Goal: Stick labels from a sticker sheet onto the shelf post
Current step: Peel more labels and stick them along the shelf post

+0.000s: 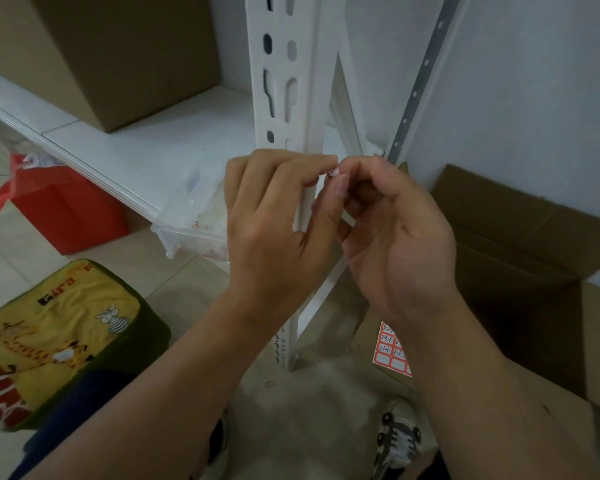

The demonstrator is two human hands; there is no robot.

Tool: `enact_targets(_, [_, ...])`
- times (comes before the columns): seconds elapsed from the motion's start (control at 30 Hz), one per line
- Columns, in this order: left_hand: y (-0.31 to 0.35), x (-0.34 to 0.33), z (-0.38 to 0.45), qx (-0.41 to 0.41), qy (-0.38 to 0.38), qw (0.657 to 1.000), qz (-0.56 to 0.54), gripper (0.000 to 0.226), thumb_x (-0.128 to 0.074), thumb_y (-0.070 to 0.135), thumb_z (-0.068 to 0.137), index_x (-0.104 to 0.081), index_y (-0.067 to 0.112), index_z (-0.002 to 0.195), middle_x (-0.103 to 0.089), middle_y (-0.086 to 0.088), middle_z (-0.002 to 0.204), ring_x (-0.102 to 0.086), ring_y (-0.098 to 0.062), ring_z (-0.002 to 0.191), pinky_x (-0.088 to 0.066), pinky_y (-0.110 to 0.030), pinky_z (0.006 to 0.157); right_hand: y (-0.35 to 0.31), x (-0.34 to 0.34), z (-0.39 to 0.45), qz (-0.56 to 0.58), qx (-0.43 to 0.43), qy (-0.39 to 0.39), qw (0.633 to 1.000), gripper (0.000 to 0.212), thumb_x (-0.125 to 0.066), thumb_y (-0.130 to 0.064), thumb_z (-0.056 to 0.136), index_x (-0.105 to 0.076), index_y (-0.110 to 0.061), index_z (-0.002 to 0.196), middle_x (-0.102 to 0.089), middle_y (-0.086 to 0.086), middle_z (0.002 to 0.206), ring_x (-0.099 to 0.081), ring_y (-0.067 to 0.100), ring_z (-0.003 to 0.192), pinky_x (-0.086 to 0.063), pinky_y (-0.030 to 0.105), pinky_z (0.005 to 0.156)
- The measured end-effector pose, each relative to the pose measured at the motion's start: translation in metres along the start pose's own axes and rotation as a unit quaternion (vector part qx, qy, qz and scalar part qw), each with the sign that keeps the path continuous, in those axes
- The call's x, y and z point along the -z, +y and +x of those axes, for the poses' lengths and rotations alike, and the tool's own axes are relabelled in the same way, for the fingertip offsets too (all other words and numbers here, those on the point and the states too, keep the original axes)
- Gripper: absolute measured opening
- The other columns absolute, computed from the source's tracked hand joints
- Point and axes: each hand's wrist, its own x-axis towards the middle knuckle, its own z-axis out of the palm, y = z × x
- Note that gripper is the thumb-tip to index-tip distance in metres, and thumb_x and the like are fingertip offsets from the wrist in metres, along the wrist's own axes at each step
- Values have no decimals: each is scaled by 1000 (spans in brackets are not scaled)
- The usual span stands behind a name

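Note:
The white slotted shelf post [284, 71] runs from the top of the view down to the floor. My left hand [274, 223] and my right hand [392, 237] meet in front of it at shelf height. Between their fingertips is a small red-and-white label [334, 173], pinched by both hands right at the post's edge. The red-and-white sticker sheet [390, 349] lies on the floor to the right of the post's foot, partly hidden by my right forearm.
A cardboard box [118, 60] stands on the white shelf [153, 147]. An open cardboard box [520, 258] sits at the right. A clear plastic bin [191, 220], a red bag [63, 209] and a yellow giraffe cushion [56, 337] are at the left. My shoe [397, 441] is below.

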Motion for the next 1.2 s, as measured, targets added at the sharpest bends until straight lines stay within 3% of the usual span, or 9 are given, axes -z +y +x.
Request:
enact_targets(0.1, [1, 2, 2, 9, 2, 1000, -4, 13, -69, 11, 90, -72, -2, 91, -68, -11, 82, -59, -23, 79, -39, -20, 77, 0, 2, 0, -18, 7, 0, 1000, 31, -40, -25, 91, -67, -11, 83, -67, 2, 84, -62, 17, 86, -52, 31, 77])
enact_targets(0.37, [-2, 5, 4, 55, 18, 998, -9, 11, -68, 6, 90, -70, -3, 83, -65, -11, 77, -54, -19, 77, -40, -18, 69, 3, 5, 2, -125, 28, 18, 992, 35, -37, -23, 94, -68, -9, 104, -69, 8, 102, -64, 28, 98, -54, 38, 82])
enact_targets(0.67, [-5, 6, 4, 61, 3, 997, -52, 10, -57, 0, 93, -61, -5, 86, -51, -4, 85, -47, -9, 78, -38, -11, 71, 3, 1, 2, -58, -2, 3, 998, 40, -38, -27, 90, -68, -4, 105, -67, 12, 102, -60, 29, 96, -49, 41, 78])
enact_targets(0.83, [-5, 6, 2, 64, -8, 997, -50, 10, -58, 1, 94, -60, -4, 86, -50, -4, 85, -48, -12, 75, -39, -14, 68, 0, 3, 2, -2, -42, 6, 999, 45, -41, -29, 88, -67, 3, 107, -64, 20, 106, -57, 30, 97, -49, 39, 79])
enact_targets(1.03, [-5, 6, -2, 51, -8, 997, -54, 9, -51, -2, 94, -57, -3, 88, -49, -5, 83, -48, -13, 73, -40, -14, 67, 3, 3, 2, -23, -49, -8, 998, 46, -40, -29, 89, -66, 2, 111, -63, 21, 111, -58, 31, 101, -47, 43, 83])
enact_targets(1.13, [-5, 7, 1, 122, 1, 984, -126, 13, -39, 7, 99, -45, 14, 91, -47, -3, 80, -52, -24, 67, -44, -26, 61, 3, 2, 1, -6, -57, -25, 998, 43, -40, -29, 88, -71, -4, 102, -69, 12, 97, -61, 24, 90, -49, 36, 77])
enact_targets(1.2, [-9, 7, 6, 194, 11, 964, -179, 22, -32, 9, 102, -40, 23, 89, -45, 4, 76, -51, -22, 65, -44, -26, 59, 3, 3, 0, 1, -56, -22, 998, 41, -41, -28, 86, -70, -4, 100, -69, 9, 90, -61, 21, 83, -50, 32, 72])
